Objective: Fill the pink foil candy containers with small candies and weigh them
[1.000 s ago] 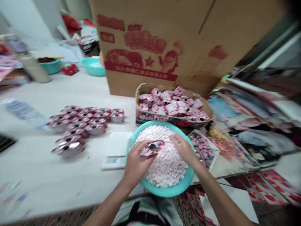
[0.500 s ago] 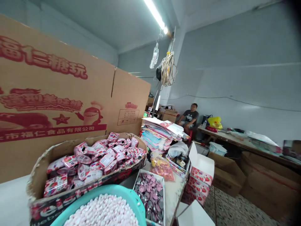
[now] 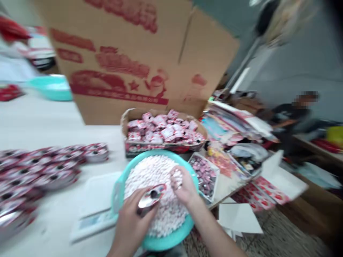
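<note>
Head view: left hand [image 3: 131, 225] wrapping round red-silver cup [image 3: 151, 197], holding it over white candies [image 3: 152, 182] in teal basin [image 3: 171, 243]; right hand [image 3: 184, 185] half-closing on candies, gathering them; basin sitting beside scale [image 3: 93, 207], keeping both within reach.

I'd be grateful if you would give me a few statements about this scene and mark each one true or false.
1. The left hand holds a red-and-silver round pack over a teal basin. True.
2. The right hand is outside the basin. False: it is among the white candies inside it.
3. A cardboard tray of pink wrapped packs stands beyond the basin. True.
4. A seated person is at the far left of the view. False: the seated person is on the right.
</note>
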Tool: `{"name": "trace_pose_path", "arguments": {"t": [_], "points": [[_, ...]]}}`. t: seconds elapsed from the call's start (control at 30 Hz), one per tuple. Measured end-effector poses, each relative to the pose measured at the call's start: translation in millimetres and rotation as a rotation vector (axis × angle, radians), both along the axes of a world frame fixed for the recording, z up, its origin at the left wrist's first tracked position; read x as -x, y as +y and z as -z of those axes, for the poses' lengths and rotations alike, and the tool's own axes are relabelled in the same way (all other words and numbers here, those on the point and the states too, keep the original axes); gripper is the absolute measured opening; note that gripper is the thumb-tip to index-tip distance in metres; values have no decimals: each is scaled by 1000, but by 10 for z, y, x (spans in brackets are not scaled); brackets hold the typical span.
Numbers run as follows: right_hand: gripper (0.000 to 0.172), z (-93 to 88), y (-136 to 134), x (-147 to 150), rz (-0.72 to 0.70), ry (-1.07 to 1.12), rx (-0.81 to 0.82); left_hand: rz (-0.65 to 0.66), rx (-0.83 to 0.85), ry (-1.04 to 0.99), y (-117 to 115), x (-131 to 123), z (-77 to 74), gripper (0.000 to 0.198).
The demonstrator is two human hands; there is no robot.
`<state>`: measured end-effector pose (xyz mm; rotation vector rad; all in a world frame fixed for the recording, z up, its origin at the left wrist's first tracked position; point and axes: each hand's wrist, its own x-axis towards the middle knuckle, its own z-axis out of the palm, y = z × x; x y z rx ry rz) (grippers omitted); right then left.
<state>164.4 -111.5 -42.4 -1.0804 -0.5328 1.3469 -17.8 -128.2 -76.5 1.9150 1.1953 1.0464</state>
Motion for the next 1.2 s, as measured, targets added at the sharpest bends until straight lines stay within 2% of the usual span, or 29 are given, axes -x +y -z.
{"name": "trace_pose_path", "arguments": {"t": [0.1, 0.2, 0.33, 0.5, 0.77, 1.0, 1.2], "points": [[22, -103, -10, 23, 3, 157, 23, 31, 32, 92, -40, 8, -54, 38], [19, -224, -12, 153, 119, 277, 33, 42, 59, 136, -36, -56, -152, 39], [18, -162, -42, 400, 153, 212, 92, 68, 50, 160, -59, -94, -199, 44], [18, -31, -81, 552, 210, 127, 78, 90, 59, 176, -70, -77, -137, 45], [25, -111, -70, 560, 191, 84, 18, 33, 169, 62, -49, -101, -90, 45], [25, -101, -88, 562, 151, 31, 7, 35, 180, 51, -62, -101, -64, 44], [27, -130, -119, 593, 140, -20, -36, 46, 122, 55, -70, -117, -78, 42]]}}
